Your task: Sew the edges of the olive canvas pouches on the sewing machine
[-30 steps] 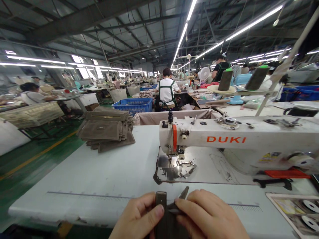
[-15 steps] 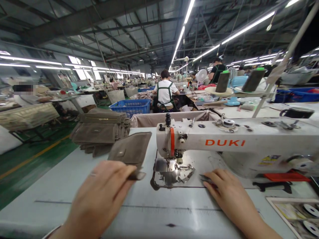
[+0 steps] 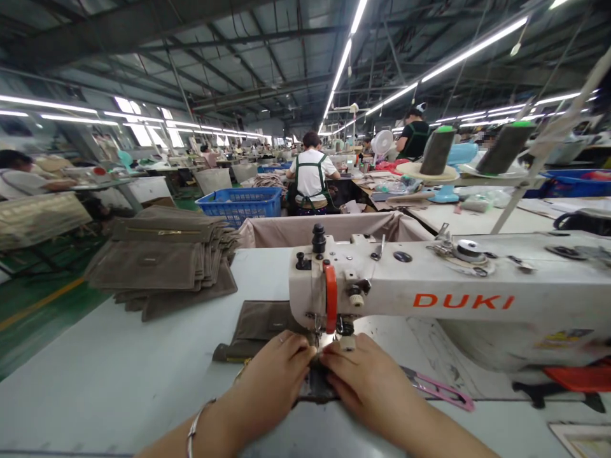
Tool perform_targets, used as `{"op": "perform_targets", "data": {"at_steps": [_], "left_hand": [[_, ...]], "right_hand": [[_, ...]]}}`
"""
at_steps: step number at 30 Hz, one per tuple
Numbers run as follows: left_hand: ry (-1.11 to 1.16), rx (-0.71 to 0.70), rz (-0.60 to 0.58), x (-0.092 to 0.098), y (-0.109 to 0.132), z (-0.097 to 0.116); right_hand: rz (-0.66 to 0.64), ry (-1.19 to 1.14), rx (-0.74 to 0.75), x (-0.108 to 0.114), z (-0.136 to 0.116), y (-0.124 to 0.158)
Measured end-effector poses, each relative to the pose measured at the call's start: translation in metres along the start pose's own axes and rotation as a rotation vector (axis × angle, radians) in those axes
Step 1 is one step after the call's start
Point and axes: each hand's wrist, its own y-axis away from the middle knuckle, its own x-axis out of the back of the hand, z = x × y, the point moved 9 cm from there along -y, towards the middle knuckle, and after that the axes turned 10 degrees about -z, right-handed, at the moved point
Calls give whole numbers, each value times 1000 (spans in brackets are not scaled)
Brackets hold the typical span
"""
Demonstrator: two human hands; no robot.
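A white DUKI sewing machine [image 3: 429,292] stands on the white table [image 3: 119,381]. A brown fabric piece [image 3: 258,321] lies flat to the left of the machine's needle. My left hand [image 3: 274,378] and my right hand [image 3: 363,381] meet just below the needle, fingers bent and pressed onto a dark strap [image 3: 317,381] under the presser foot. The strap is mostly hidden by my fingers.
A stack of brown fabric pieces [image 3: 162,261] lies at the table's back left. Pink-handled snips [image 3: 442,391] lie right of my right hand. Two thread cones [image 3: 436,149] stand behind the machine. A person in a white shirt [image 3: 310,175] sits ahead beside a blue basket [image 3: 241,203].
My left hand carried the brown piece in from the left and laid it by the needle. Both hands then came together under the presser foot. The view moved closer to the machine.
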Motion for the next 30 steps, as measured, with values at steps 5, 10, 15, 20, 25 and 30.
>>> {"op": "perform_targets", "data": {"at_steps": [5, 10, 15, 20, 25, 30], "left_hand": [[142, -23, 72, -4, 2, -9], [257, -34, 167, -5, -4, -15], [316, -59, 176, -7, -5, -12], [363, -8, 130, -2, -10, -13], [372, -20, 121, 6, -9, -8], [311, -40, 137, 2, -8, -6]], "right_hand": [[48, -69, -20, -10, 9, 3], [131, -33, -14, -4, 10, 5], [189, -12, 12, -1, 9, 4], [199, -1, 14, -1, 11, 4], [200, 26, 22, -4, 11, 6], [228, 30, 47, -3, 8, 4]]}}
